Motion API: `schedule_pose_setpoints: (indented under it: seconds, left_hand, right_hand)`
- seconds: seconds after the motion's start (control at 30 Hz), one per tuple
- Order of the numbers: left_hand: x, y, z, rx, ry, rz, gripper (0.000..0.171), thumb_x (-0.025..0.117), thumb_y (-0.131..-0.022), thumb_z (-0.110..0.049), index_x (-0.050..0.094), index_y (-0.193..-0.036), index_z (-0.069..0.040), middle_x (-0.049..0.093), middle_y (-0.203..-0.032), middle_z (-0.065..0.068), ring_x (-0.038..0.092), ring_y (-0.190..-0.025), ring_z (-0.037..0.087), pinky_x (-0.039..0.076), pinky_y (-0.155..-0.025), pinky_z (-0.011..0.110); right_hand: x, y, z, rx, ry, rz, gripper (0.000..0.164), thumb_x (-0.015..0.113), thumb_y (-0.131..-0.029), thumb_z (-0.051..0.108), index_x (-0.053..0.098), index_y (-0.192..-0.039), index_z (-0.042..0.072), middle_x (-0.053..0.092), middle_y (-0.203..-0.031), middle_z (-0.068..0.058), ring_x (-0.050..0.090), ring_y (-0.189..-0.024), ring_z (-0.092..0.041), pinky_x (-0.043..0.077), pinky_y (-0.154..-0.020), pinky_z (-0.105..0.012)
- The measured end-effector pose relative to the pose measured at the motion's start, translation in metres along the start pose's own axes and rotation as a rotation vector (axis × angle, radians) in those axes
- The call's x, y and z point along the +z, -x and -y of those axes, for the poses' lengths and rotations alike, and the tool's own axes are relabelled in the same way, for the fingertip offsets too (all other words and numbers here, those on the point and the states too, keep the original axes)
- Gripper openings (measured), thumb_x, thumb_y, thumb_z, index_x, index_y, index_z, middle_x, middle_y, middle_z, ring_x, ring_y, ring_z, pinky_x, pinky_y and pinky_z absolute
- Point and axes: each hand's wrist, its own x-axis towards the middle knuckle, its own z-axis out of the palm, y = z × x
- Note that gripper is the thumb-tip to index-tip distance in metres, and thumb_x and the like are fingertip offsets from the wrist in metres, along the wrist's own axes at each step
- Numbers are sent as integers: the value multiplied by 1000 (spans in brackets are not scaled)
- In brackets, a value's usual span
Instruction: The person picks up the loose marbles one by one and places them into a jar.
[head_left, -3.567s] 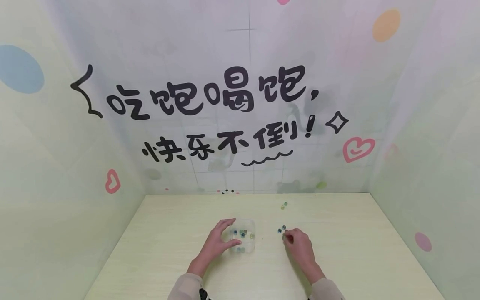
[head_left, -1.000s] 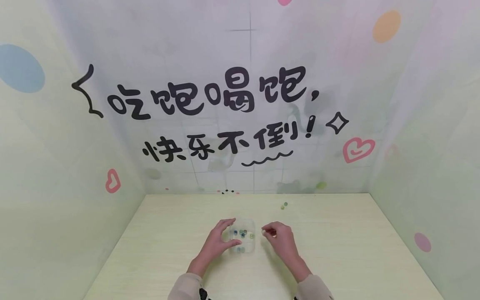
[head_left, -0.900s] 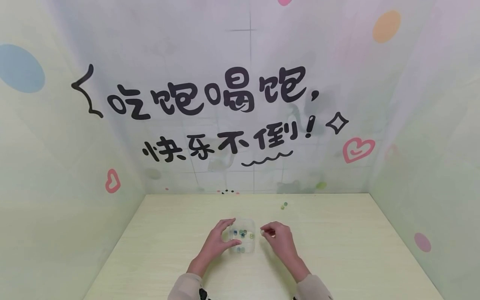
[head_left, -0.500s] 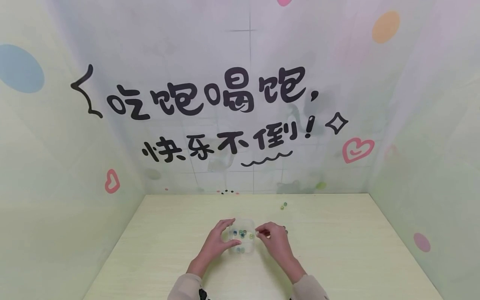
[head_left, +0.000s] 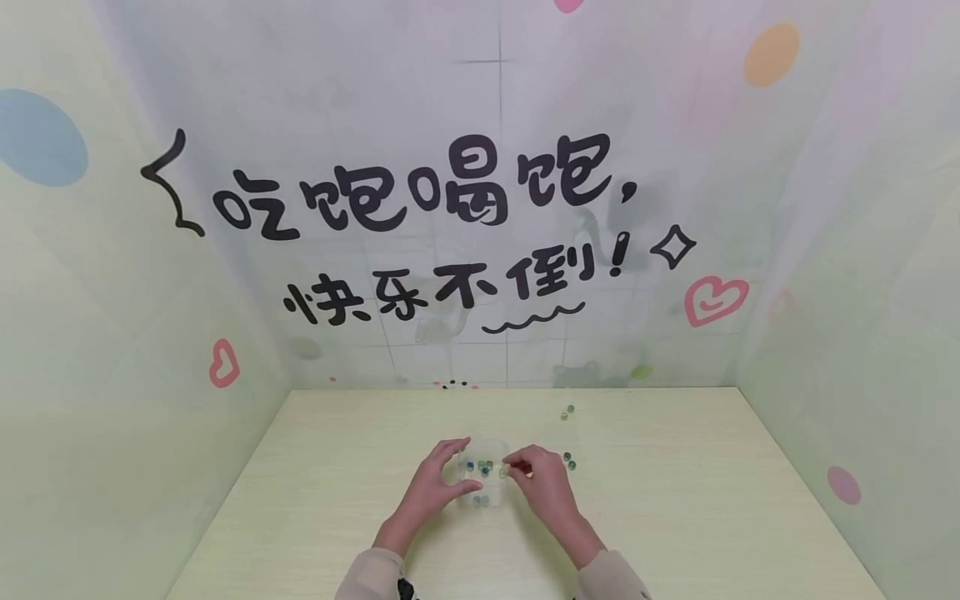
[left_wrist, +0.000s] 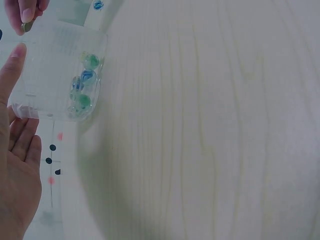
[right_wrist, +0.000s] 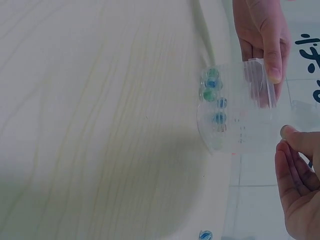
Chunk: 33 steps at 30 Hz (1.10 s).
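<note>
A clear plastic box [head_left: 491, 497] stands on the table with several green and blue glass marbles [left_wrist: 88, 76] at its bottom. My left hand [head_left: 432, 481] grips the box from the left, thumb at the near side and fingers round the far side. My right hand [head_left: 546, 481] is at the box's right rim, thumb and fingertips together. Between them it pinches a small olive-green marble [left_wrist: 26, 26], held at the height of the box's open top. In the right wrist view, the right fingers mostly hide that marble.
Two loose marbles [head_left: 571, 464] lie on the table just right of my right hand. Farther back lie a green marble [head_left: 571, 408] and a yellowish marble [head_left: 564, 416]. A printed backdrop [head_left: 405, 358] borders the table [head_left: 675, 500] at the back and sides.
My right hand has moved left from the loose marbles to the box's rim, carrying a pinched marble. The two marbles it was hiding show again. My left hand stays on the box.
</note>
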Motion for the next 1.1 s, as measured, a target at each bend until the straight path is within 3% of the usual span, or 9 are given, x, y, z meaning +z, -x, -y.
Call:
schedule_pose_setpoints:
  seconds: [0.37, 1.1]
  left_hand:
    - [1, 0, 0, 1, -8, 6, 74, 84, -79, -27, 53, -142, -5, 58, -137, 12, 56, -128, 33, 45, -109, 58]
    - [0, 0, -2, -11, 6, -2, 73, 85, -79, -25, 54, -142, -6, 58, -137, 12, 55, -129, 34, 44, -110, 58]
  right_hand:
    - [0, 2, 4, 8, 26, 29, 12, 76, -84, 3, 76, -95, 8, 74, -88, -2, 66, -77, -9, 58, -68, -17]
    - [-7, 5, -4, 36, 0, -2, 13, 76, -84, 2, 75, -97, 5, 73, -91, -6, 68, -79, -14, 59, -69, -20]
